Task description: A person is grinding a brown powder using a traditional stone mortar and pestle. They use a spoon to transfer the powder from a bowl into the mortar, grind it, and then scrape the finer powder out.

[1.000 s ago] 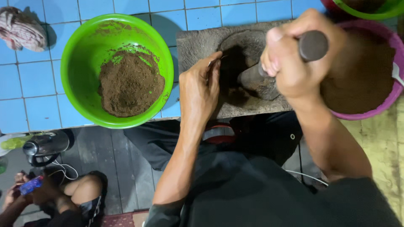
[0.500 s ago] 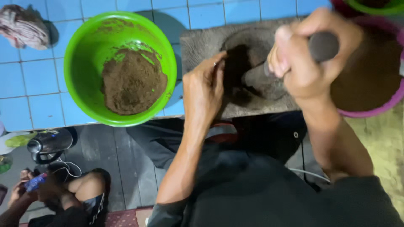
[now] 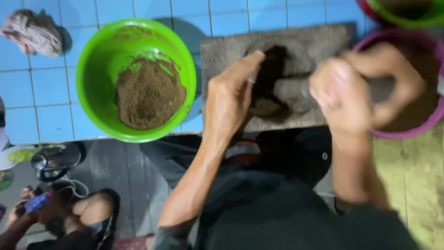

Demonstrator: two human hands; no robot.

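A grey grinding stone slab (image 3: 319,41) lies on the blue tiled counter in front of me, with dark brown paste (image 3: 270,88) in its hollow. My right hand (image 3: 365,88) is blurred and grips a grey stone pestle (image 3: 291,92) whose head rests on the slab. My left hand (image 3: 231,97) lies on the slab's left side, fingers extended and touching the paste. To the left stands a bright green bowl (image 3: 97,74) holding a mound of brown ground paste (image 3: 148,95).
A purple bowl (image 3: 430,115) with brown contents sits at the right, another green bowl (image 3: 407,16) above it. A crumpled cloth (image 3: 32,32) lies at top left. Below the counter another person (image 3: 60,217) sits on the floor holding a phone, near a metal kettle (image 3: 53,159).
My right hand has shifted down and left with the pestle and is now motion-blurred. The view has drifted slightly. My left hand stays on the slab.
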